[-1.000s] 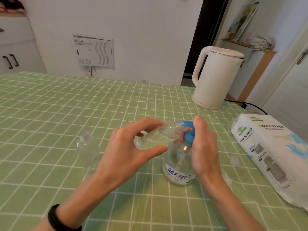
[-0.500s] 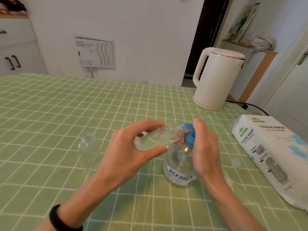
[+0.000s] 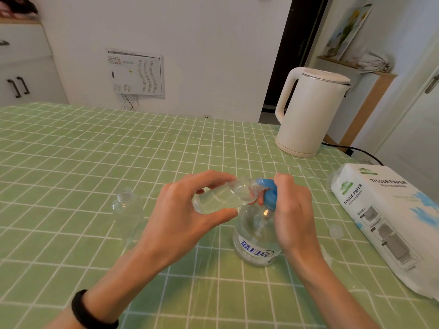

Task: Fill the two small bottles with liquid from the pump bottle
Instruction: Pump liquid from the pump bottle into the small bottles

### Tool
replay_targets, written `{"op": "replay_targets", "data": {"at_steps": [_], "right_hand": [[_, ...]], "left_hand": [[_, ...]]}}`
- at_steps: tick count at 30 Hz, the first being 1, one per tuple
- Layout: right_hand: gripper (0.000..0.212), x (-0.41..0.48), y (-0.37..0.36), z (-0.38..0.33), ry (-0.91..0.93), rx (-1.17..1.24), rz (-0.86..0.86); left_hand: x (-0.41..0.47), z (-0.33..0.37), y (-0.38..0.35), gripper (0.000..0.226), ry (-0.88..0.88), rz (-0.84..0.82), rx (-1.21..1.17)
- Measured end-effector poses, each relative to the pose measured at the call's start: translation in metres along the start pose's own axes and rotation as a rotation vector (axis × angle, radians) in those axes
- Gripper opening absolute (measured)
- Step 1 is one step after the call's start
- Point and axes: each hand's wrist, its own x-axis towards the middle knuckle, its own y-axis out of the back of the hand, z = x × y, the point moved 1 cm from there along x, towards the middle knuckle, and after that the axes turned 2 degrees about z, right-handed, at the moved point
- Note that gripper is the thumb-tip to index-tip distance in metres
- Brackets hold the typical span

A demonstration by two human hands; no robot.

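Clear plastic with pale liquid in it: the small bottle point(image 3: 221, 198) in my left hand point(image 3: 187, 214) is part-filled, as far as I can judge, with the liquid pooled along its lower side. I can't tell exactly how full it is through the glare.

The second bottle point(image 3: 126, 210) stands uncapped on the counter point(image 3: 71, 162), well to the left of my hands, and looks empty. So I'd put the task at less than halfway. This bottle needs topping up, the other needs all of its fill, and both probably need capping afterwards. A clear cap point(image 3: 336, 232) lies on the counter to the right, just beside the tissue pack point(image 3: 389, 222).

My left hand holds the small bottle between thumb and fingertips. The thumb is underneath and the fingers arch over the top. The bottle is tipped almost on its side, with its mouth at the spout of the blue pump point(image 3: 269, 193). I can't make out whether the spout is actually inside the neck.

My right hand point(image 3: 294, 210) is curled over the pump from the right, with fingers wrapped on top of it as if to press. The pump bottle point(image 3: 257, 236) stands upright on the counter directly under both hands, and my right palm sits close against its shoulder. It holds plenty of liquid, so there should be enough for both.
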Motion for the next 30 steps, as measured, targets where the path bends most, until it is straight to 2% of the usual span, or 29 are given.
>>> {"op": "replay_targets", "data": {"at_steps": [6, 17, 23, 30], "right_hand": [[0.067, 0.0, -0.001, 0.005, 0.017, -0.028, 0.014], [0.046, -0.001, -0.002, -0.005, -0.009, -0.02, 0.03], [0.069, -0.002, -0.002, 0.0, 0.002, -0.024, 0.009], [0.055, 0.001, -0.001, -0.002, 0.028, -0.022, 0.009]], "left_hand": [[0.0, 0.003, 0.0, 0.048, -0.024, 0.0, -0.034], [0.0, 0.0, -0.001, 0.048, 0.007, -0.005, -0.015], [0.0, 0.003, -0.001, 0.048, -0.012, -0.009, -0.043], [-0.001, 0.001, -0.001, 0.048, 0.001, -0.005, -0.026]]}}
